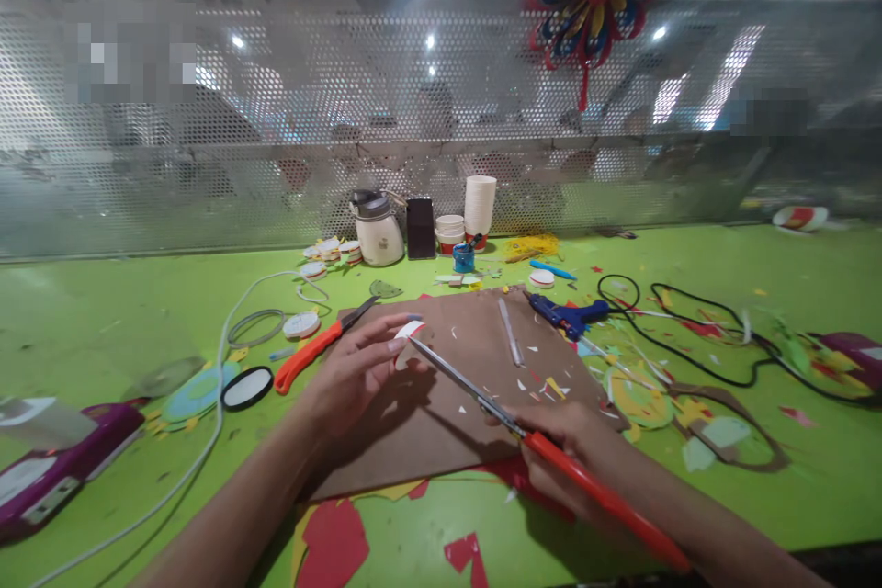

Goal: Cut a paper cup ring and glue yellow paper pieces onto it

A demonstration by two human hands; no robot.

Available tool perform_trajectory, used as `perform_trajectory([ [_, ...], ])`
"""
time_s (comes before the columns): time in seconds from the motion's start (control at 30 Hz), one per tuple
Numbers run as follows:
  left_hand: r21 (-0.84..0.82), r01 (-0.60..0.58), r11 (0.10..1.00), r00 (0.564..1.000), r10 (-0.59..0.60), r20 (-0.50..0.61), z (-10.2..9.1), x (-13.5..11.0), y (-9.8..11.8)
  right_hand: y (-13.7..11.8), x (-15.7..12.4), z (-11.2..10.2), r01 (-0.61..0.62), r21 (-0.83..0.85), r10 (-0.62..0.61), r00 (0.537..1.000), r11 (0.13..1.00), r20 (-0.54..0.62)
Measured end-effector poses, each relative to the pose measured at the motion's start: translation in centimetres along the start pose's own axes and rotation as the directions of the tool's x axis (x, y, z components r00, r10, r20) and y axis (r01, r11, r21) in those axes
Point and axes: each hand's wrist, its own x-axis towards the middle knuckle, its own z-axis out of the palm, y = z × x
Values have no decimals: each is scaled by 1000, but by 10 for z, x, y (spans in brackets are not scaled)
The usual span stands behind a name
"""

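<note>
One white piece [412,329], partly finger-covered, is pinched in the left hand [358,372] above brown cardboard [475,344]; the right hand [575,430] grips red-handled scissors [546,452], one handle partly hidden, tips at the piece.

The scissors [511,424] have smooth metal blades [469,385] and red plastic handles [610,498], and the small white-and-red cut piece [410,329] looks like paper. The brown cardboard sheet [431,436] and red paper scrap [335,544] are matt. The glue gun [569,317] and purple power strip [93,469] look like smooth plastic, the perforated screen [386,110] metal.
</note>
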Motion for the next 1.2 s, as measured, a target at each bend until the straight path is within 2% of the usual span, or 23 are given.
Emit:
perform_trajectory([
  [0.47,44,73,996,997,-75,30,1,-4,3,-29,-9,-13,26,-1,-25,994,1000,106],
  [0.67,29,67,997,995,-69,75,-6,-3,3,-40,-10,-14,132,-178,-126,991,975,45],
  [0.8,41,41,998,997,-43,67,-4,-4,5,-44,-11,-18,105,-177,-88,991,979,101],
  [0.9,41,-16,999,999,15,47,-5,-6,8,-37,-11,-22,93,-163,-76,991,982,111],
  [0.97,62,-52,997,998,49,38,-7,-7,11,-26,-8,-22,107,-170,-95,993,980,73],
  [1.1,143,-51,988,998,47,34,-14,-8,16,1,3,-17,143,-146,-149,988,979,-31],
  [1.2,191,-83,978,996,84,4,-16,-9,18,9,5,-13,148,-101,-155,986,984,-65],
])
